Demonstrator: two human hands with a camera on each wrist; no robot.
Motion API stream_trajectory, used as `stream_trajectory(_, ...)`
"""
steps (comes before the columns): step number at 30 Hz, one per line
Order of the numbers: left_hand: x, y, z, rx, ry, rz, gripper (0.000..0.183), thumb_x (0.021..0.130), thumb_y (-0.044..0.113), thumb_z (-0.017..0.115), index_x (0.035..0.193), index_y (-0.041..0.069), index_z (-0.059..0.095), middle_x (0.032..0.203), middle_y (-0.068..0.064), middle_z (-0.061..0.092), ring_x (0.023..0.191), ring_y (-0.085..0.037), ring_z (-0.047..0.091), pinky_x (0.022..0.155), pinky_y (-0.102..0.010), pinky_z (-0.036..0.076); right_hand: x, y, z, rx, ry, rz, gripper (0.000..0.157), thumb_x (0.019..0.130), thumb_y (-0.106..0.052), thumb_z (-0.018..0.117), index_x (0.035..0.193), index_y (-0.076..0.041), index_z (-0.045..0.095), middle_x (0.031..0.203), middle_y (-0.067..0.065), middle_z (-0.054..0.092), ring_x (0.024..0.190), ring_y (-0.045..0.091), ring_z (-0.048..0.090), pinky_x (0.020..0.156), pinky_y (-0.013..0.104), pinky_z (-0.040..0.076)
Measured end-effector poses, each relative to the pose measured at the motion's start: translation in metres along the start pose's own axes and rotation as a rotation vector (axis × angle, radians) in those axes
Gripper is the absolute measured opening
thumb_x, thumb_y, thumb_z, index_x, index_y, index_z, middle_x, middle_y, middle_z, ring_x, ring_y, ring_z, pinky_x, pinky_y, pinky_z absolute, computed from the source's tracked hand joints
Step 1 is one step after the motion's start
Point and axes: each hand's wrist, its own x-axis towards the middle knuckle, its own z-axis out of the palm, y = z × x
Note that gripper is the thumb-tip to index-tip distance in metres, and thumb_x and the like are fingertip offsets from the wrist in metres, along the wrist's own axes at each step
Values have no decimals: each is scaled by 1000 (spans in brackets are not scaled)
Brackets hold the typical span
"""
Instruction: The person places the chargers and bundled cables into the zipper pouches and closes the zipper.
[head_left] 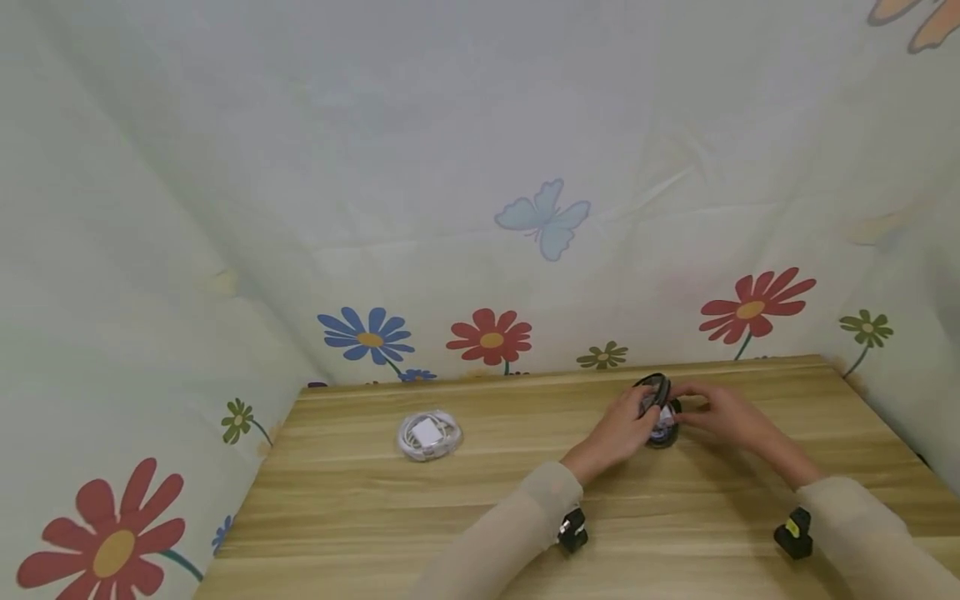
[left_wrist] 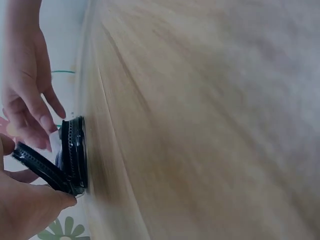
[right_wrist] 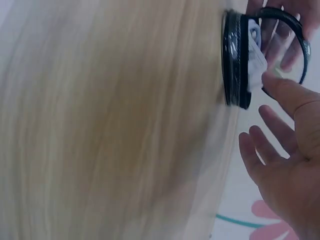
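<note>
A floral-printed sheet walls in a wooden surface [head_left: 465, 492] on three sides. Toward its far left lies a white coiled cable with charger [head_left: 429, 434]. Near the far edge, right of centre, a small round black case [head_left: 663, 433] sits flat, its hinged lid [left_wrist: 37, 165] tipped up on the left side. The left hand [head_left: 618, 429] pinches that lid, fingers [left_wrist: 30, 202] curled on its rim. The right hand [head_left: 716, 414] is just beside the case on the right, fingers [right_wrist: 280, 90] spread, one touching the white contents [right_wrist: 256, 65].
</note>
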Motion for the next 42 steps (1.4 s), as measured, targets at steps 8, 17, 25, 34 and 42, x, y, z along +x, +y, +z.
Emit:
stream_trajectory(8,6,-1,-11,160,-160,75,46,111,26,34,151,9,48,155,-9,47,144,-17,41,117,-26,33,-13,3,-20,-35,12,56,31,92,4,69,123,5,65,122,26,66,114,52,58,88,59,55)
stream_trajectory(17,16,-18,-32,551,-322,318,58,99,-5,52,151,20,49,162,-2,37,149,-15,34,118,-21,28,-22,1,-26,-127,24,87,28,90,3,70,118,4,67,121,26,66,109,49,61,84,58,57)
stream_trajectory(25,17,-34,-40,891,-409,539,64,109,7,41,163,37,21,169,11,15,157,-20,11,124,-37,22,-26,-1,-24,-164,28,64,27,90,3,70,117,3,68,121,26,66,106,49,63,82,58,57)
stream_trajectory(34,20,-38,-42,927,-445,603,58,112,12,34,164,34,17,169,12,17,156,-15,13,125,-41,20,-25,-2,-22,-184,15,61,25,91,1,71,115,1,69,120,25,67,105,46,64,81,57,57)
stream_trajectory(42,24,-33,-37,971,-415,599,60,110,11,41,161,40,24,165,11,26,153,-13,23,123,-40,27,-25,-2,-21,-187,8,48,22,90,1,71,112,1,70,115,24,68,101,45,64,78,55,58)
